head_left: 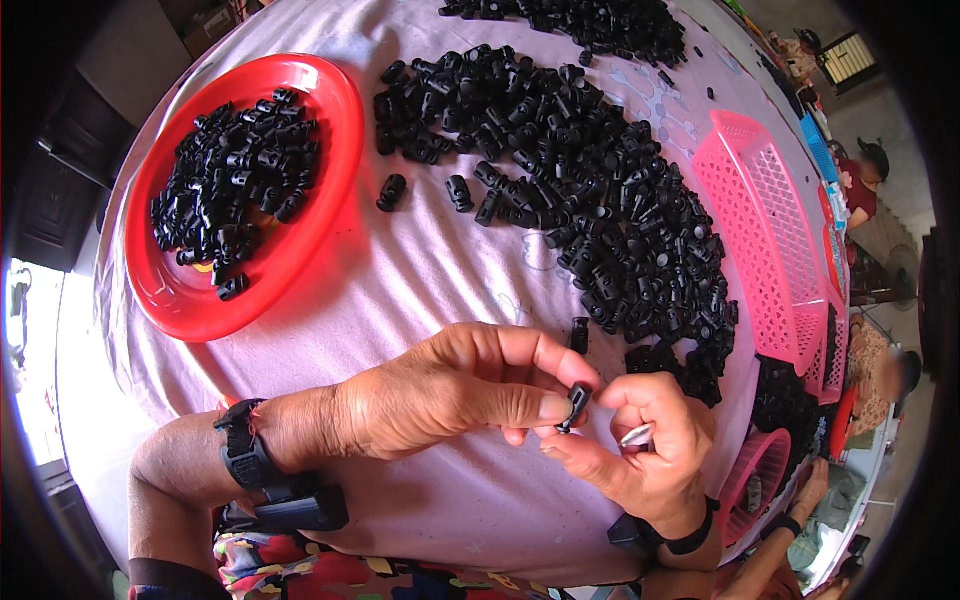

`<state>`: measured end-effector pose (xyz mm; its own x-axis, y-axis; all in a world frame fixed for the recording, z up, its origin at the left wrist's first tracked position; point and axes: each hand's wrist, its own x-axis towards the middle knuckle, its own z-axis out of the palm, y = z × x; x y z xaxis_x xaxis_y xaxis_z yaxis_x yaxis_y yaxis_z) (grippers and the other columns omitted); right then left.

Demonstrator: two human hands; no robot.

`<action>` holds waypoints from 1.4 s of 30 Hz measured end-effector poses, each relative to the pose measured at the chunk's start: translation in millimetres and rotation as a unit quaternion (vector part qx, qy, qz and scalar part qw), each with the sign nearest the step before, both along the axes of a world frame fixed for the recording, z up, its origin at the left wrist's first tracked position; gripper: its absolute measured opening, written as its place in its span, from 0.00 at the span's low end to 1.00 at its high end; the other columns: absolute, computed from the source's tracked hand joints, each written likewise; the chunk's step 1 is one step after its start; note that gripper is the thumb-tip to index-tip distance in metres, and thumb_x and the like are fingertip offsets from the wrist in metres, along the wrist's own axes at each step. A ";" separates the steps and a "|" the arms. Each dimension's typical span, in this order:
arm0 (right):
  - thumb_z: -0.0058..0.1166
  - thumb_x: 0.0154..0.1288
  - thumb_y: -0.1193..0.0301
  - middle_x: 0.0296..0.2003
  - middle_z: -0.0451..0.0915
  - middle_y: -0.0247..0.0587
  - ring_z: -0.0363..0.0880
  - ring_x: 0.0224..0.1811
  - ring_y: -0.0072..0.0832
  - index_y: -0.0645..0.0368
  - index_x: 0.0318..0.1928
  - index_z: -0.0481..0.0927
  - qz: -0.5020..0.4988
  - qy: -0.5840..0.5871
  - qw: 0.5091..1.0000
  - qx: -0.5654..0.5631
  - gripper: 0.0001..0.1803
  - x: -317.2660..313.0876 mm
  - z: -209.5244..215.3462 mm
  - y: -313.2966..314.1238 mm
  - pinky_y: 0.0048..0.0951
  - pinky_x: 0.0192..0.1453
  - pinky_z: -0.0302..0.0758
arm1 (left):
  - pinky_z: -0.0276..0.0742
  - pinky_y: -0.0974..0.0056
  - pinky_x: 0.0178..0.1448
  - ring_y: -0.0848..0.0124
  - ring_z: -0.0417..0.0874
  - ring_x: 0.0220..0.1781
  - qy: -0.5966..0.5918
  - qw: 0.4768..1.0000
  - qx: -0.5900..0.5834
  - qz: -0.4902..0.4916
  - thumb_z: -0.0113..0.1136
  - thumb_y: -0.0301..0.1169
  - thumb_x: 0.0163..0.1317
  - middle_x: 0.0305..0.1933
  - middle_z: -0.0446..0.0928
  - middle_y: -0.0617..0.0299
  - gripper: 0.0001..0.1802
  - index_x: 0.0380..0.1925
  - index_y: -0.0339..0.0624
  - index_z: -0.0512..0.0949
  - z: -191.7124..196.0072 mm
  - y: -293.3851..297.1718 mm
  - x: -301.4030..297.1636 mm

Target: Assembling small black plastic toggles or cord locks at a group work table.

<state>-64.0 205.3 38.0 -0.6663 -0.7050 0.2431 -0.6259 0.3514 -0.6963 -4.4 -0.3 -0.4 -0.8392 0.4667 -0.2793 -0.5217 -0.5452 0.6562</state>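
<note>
Round tabletop under a pale pink cloth, daylight from outside at the edges. Just above its near edge, one small black plastic toggle piece, pinched between thumb and forefinger of the left hand; that grip closed on it. Right hand meeting it from the other side, fingertips touching the same piece, with something small and pale tucked in the palm, too blurred to identify; whether that grip actually clamps the piece cannot be told.

Likely slip from here: smooth, glossy moulded plastic held only by fingertips, so a small twist could pop it loose onto the cloth, where it would vanish among lookalikes. One stray piece already lying just beyond the knuckles.

Further out, a wide loose heap of black pieces, short, barrel-shaped, shiny, sprawling across the middle and right. On the far left, a red round plastic plate with a raised rim, holding a smaller pile. Along the right edge, a pink latticed plastic basket. Black wrist straps on both forearms. Another person seated at the far right.
</note>
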 end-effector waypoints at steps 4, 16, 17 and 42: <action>0.77 0.43 0.55 0.14 0.70 0.28 0.67 0.15 0.12 0.60 0.29 0.72 0.004 0.002 1.000 0.025 0.28 -0.5 -0.9 -1.4 0.18 0.18 0.63 | 0.74 0.72 0.49 0.79 0.78 0.45 0.006 1.000 0.000 -0.006 0.58 0.25 0.65 0.46 0.80 0.62 0.16 0.53 0.38 0.76 0.3 0.6 -0.5; 0.73 0.44 0.48 0.18 0.76 0.37 0.78 0.17 0.31 0.58 0.27 0.72 0.016 0.039 0.996 0.074 0.29 -4.1 -3.4 2.3 0.30 0.20 0.74 | 0.76 0.72 0.50 0.80 0.78 0.45 0.016 1.000 -0.018 -0.012 0.58 0.23 0.65 0.48 0.80 0.63 0.16 0.53 0.36 0.76 2.0 2.7 -0.5; 0.73 0.44 0.48 0.18 0.76 0.37 0.78 0.17 0.31 0.58 0.27 0.72 0.016 0.039 0.996 0.074 0.29 -4.3 -3.1 2.5 0.30 0.20 0.74 | 0.76 0.72 0.49 0.80 0.78 0.45 0.015 1.000 -0.019 -0.011 0.58 0.23 0.65 0.48 0.80 0.63 0.16 0.53 0.36 0.76 1.9 3.0 -0.6; 0.73 0.41 0.46 0.17 0.77 0.39 0.79 0.18 0.30 0.59 0.25 0.68 0.003 0.089 0.988 0.122 0.33 -1.1 1.6 -0.1 0.29 0.22 0.74 | 0.72 0.75 0.43 0.83 0.74 0.38 0.011 1.000 -0.027 0.006 0.61 0.28 0.65 0.39 0.79 0.69 0.15 0.51 0.38 0.78 0.7 6.2 0.6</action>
<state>-65.1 205.2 39.6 -0.6238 -0.7608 0.1788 -0.7337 0.4913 -0.4694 -3.8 5.9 0.4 -0.8507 0.4414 -0.2856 -0.5009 -0.5153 0.6954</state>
